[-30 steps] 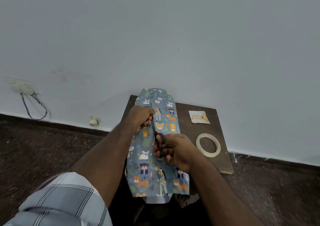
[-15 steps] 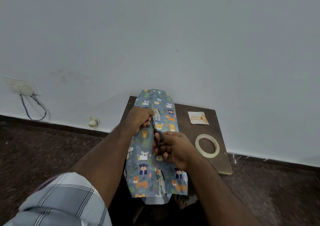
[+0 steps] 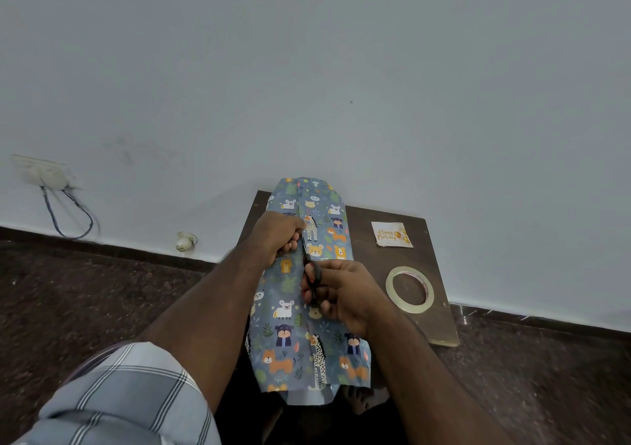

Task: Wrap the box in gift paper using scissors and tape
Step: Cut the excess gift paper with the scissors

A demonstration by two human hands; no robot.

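Animal-print gift paper [image 3: 290, 308] lies lengthwise over the low brown table [image 3: 433, 321], folded around something, probably the box. Left hand [image 3: 276, 236] pinches the paper's edge near the seam, right hand [image 3: 341, 291] has its fingers through black scissors [image 3: 316, 279]. Tape roll [image 3: 409, 289] and a birthday tag [image 3: 391, 234] sit off to the right.

Scissors [image 3: 314, 275] along gift paper [image 3: 290, 308]

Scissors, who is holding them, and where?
The right hand holds the black scissors by the handle loops. The left hand grips the gift paper beside the blades.
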